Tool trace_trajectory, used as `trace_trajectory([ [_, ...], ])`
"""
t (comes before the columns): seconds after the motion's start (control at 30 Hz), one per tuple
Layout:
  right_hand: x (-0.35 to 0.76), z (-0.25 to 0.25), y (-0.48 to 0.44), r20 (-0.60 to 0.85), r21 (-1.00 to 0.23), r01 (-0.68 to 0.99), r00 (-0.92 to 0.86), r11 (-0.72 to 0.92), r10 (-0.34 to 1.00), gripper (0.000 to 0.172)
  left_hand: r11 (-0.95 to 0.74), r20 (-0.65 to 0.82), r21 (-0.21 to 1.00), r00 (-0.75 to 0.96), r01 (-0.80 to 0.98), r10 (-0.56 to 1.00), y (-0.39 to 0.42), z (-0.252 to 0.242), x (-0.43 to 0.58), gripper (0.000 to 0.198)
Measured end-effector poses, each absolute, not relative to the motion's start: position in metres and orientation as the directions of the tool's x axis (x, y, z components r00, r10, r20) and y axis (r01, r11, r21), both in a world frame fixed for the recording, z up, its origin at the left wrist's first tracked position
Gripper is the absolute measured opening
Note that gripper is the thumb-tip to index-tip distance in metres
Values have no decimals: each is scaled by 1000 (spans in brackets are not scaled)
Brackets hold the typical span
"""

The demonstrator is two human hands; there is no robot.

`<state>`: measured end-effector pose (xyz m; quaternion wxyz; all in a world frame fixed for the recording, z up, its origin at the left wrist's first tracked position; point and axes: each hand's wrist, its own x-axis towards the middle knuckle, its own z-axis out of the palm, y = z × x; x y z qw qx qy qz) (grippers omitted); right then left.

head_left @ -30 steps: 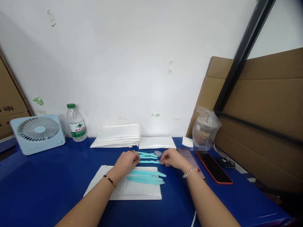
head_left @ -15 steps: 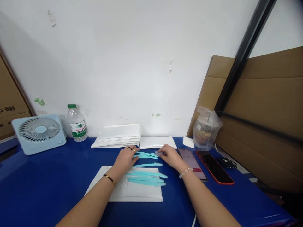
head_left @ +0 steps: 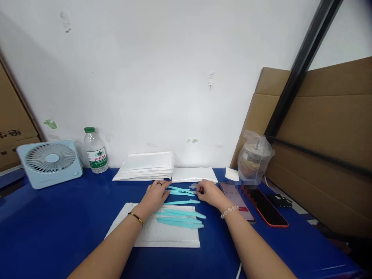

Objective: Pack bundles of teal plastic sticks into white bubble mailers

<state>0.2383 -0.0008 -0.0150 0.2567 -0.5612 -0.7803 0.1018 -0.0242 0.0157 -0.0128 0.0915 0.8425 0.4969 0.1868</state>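
Several thin turquoise sticks (head_left: 181,202) lie crosswise at the middle of the blue table, some of them on a white padded envelope (head_left: 162,236). My left hand (head_left: 156,195) rests at the left ends of the upper sticks, its fingers closed on them. At their right ends is my right hand (head_left: 207,191), thumb and forefinger pinched together; what they grip is too small to make out. Small clear pieces (head_left: 193,186) lie just left of its fingertips.
White envelopes (head_left: 148,164) are stacked by the wall, with another envelope (head_left: 193,174) beside them. Left stand a blue fan (head_left: 52,161) and a bottle (head_left: 97,155). On the right are two phones (head_left: 236,199), a bagged cup (head_left: 252,161) and cardboard (head_left: 328,135).
My right fingers have come down slightly, off the clear pieces they were touching, and are pinched near the sticks' right ends. My left hand has barely moved.
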Motion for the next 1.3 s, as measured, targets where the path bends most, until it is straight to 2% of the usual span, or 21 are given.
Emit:
trace_trajectory([
  [0.13, 242, -15, -1, 240, -500, 810, -210, 306, 948, 8, -451, 213, 357, 399, 818, 892, 17, -13, -23, 25],
  [0.3, 243, -12, -3, 137, -567, 781, -224, 262, 965, 7, -362, 137, 435, 336, 824, 932, 20, -10, -22, 14],
  [0.73, 247, -14, -1, 190, -593, 752, -216, 287, 958, 7, -372, 189, 492, 320, 787, 928, 20, -4, -24, 19],
  [1.3, 235, -2, -9, 237, -607, 730, -210, 313, 949, 8, -377, 190, 494, 326, 783, 926, 22, -2, -23, 22],
])
